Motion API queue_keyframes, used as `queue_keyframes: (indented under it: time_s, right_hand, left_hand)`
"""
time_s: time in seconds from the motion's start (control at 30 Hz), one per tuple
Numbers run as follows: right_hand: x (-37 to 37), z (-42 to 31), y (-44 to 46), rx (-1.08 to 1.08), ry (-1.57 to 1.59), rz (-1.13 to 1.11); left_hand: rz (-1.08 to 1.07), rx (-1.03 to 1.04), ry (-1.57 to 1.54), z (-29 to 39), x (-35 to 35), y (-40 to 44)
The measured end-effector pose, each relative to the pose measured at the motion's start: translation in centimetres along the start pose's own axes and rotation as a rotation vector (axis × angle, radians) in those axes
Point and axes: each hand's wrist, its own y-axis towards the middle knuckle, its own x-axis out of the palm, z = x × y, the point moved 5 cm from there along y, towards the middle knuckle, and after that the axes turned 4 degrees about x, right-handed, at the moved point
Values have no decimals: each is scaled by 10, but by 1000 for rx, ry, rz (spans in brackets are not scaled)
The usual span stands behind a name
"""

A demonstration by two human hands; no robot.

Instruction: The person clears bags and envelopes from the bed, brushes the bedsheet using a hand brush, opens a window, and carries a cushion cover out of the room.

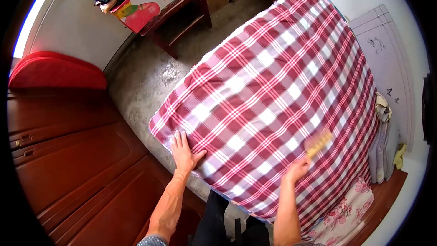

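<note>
A red, white and grey plaid sheet [236, 114] covers the bed in front of me. My left hand [183, 152] lies flat on its near left edge, fingers stretched and thumb out to the side, holding nothing. My right hand [298, 169] is closed around the handle of a bed brush [318, 141]. The brush has a yellowish body and is blurred, so I cannot tell whether its bristles touch the sheet. A few shallow wrinkles run across the cloth.
Dark red wooden cabinets [77, 164] stand at my left. Beyond the bed's far left side, a fruit carton [154, 0] sits on a wooden stand [175, 16]. Folded bedding [382, 141] and floral cloth [343, 212] lie along the right end.
</note>
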Motion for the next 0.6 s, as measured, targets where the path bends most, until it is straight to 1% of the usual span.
queue_keyframes:
  time_s: [0.03, 0.07, 0.1, 0.13, 0.17, 0.2, 0.23, 0.27, 0.33, 0.37, 0.4, 0.43, 0.5, 0.53, 0.6]
  right_hand:
    - [31, -18, -36, -85, 68, -62]
    - [75, 3, -45, -114, -69, -179]
    - [132, 30, -77, -134, -118, -413]
    - [195, 45, -147, -110, -199, -743]
    - [245, 54, -226, -137, -373, -1127]
    - [275, 53, -307, -337, -634, -1577]
    - [278, 40, -373, -580, -831, -1904]
    - [268, 41, -404, -860, -764, -1904]
    - [239, 2, -398, -647, -812, -1856]
    - [229, 20, -369, -517, -487, -1732]
    - [217, 35, -329, -607, -130, -1574]
    - [188, 36, -264, -468, -144, -1510]
    - [125, 32, -135, -185, -130, -1356]
    - [83, 20, -77, -150, -158, -1156]
    - [-39, -4, 48, -201, -193, -655]
  left_hand:
    - [-58, -31, 9, 0, 7, 0]
    - [-84, -38, 20, -3, 12, 4]
    - [-99, -46, 12, -4, 13, 8]
    - [-114, -53, 4, -3, 16, 11]
    - [-113, -50, 3, -3, 19, 14]
    - [-112, -46, 1, -6, 23, 14]
    - [-84, -8, 55, -15, 35, 13]
    - [-132, 78, 192, -24, 55, 12]
    - [-110, -1, -174, -8, 22, 19]
    - [-138, 25, -22, -14, 25, 15]
    - [-158, 53, 121, -15, 32, 14]
    - [-106, 10, 68, -4, 17, 15]
    - [-117, 4, 84, 0, 10, 17]
    - [-130, -1, 91, 2, 9, 18]
    - [-136, -1, 100, 4, 16, 21]
